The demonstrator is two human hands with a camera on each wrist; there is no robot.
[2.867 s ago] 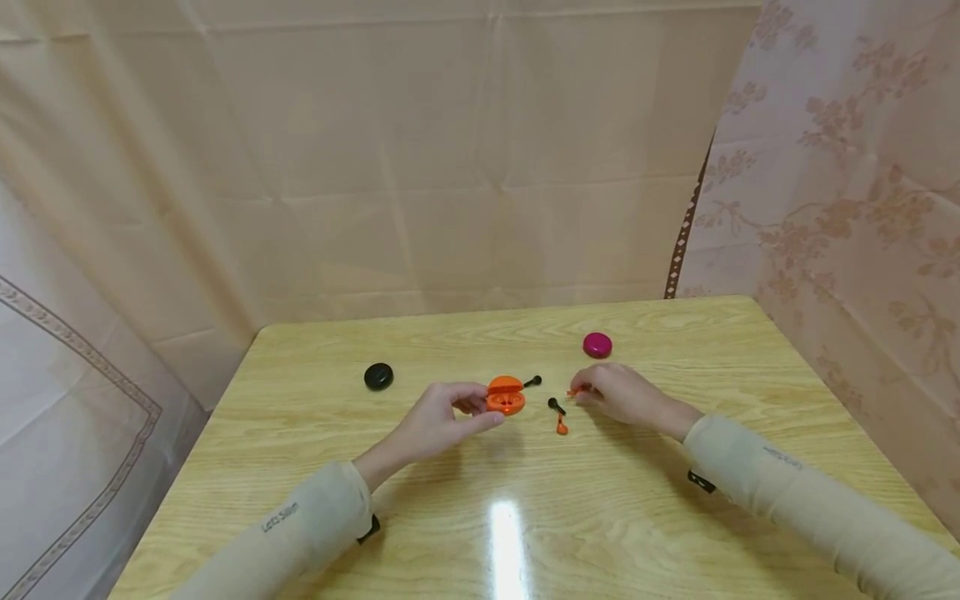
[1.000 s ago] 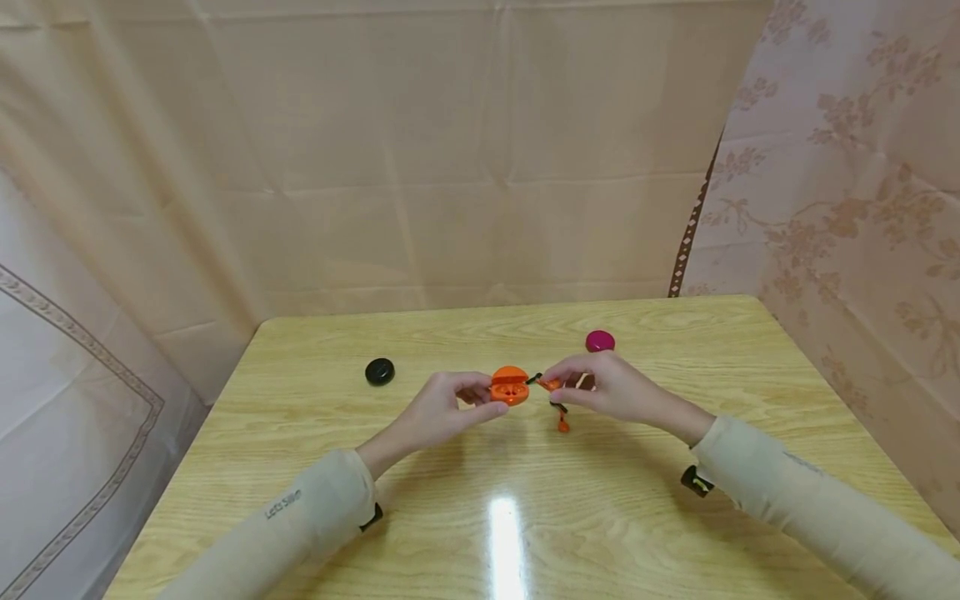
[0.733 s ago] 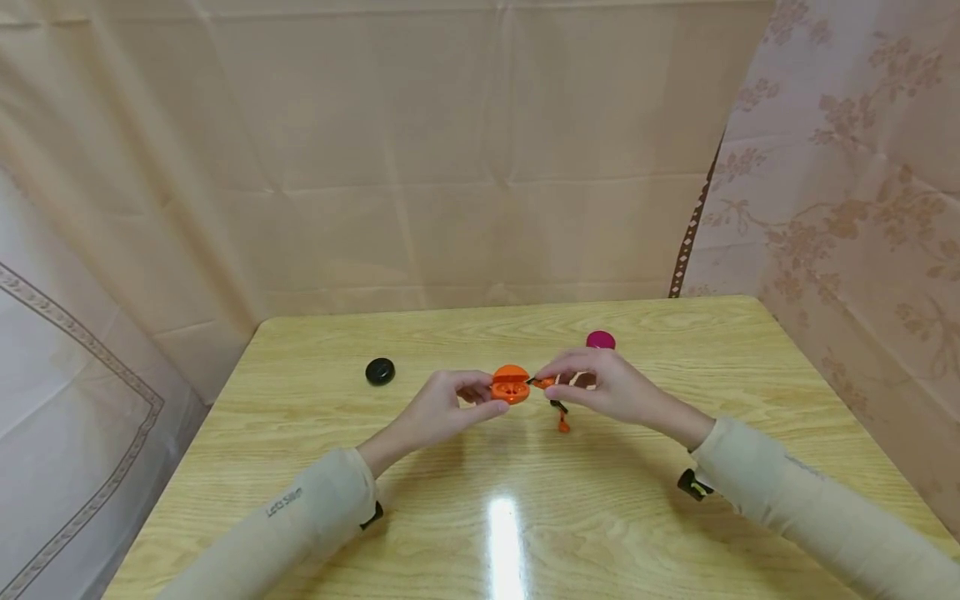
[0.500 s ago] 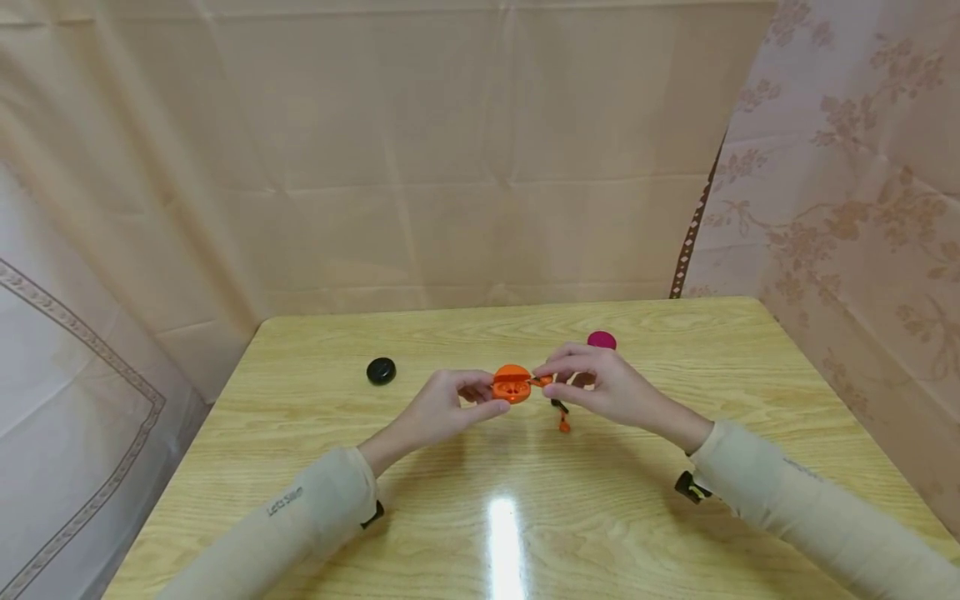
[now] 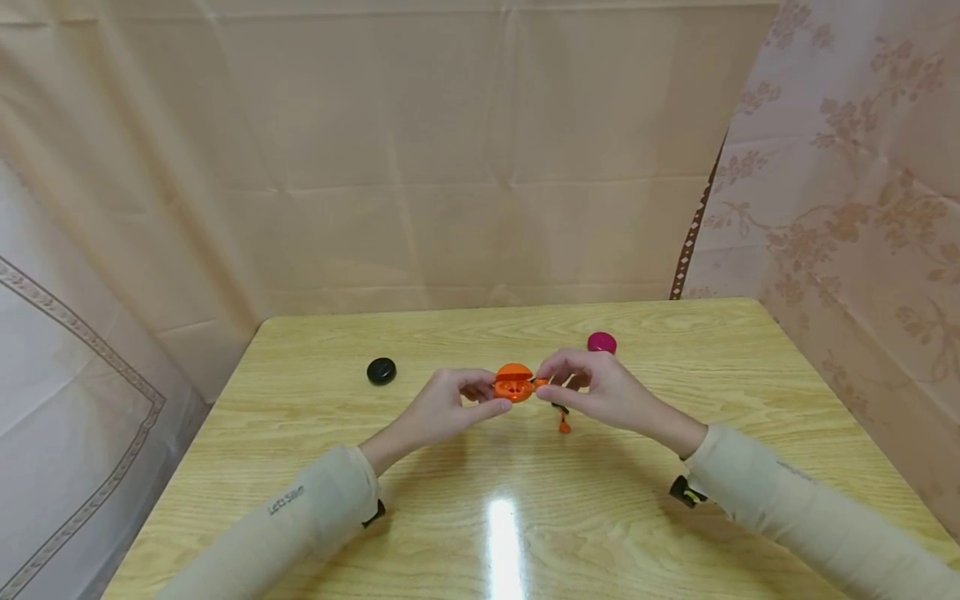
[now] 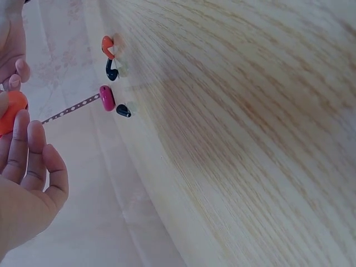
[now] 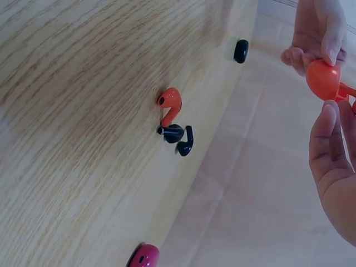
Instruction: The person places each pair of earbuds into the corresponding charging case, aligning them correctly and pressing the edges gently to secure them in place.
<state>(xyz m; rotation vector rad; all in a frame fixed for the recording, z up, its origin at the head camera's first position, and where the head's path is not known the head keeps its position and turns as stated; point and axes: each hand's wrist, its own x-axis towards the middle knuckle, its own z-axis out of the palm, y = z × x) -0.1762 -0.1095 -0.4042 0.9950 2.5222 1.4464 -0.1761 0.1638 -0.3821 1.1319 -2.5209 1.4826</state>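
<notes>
My left hand (image 5: 447,408) holds an orange earbud case (image 5: 513,392) above the table, its lid raised. In my right hand (image 5: 607,393), thumb and fingers pinch an orange earbud (image 5: 541,382) right at the case's right side; whether it touches the case is hard to tell. A second orange earbud (image 7: 173,100) lies on the table below, beside one black earbud (image 7: 173,132). Another black earbud (image 7: 185,148) rests close by; in the head view my right hand mostly hides it. The orange case (image 6: 12,113) is partly cut off in the left wrist view.
On the wood-grain table (image 5: 420,533), a round black case (image 5: 381,372) sits at the left. Toward the back right, a magenta case (image 5: 602,342) stands just beyond my right hand. Curtains hang behind the table and along both sides.
My right hand has brought the orange earbud leftward from the right of the loose earbuds to the case's side. My left hand, still holding the case, has shifted slightly up and right.
</notes>
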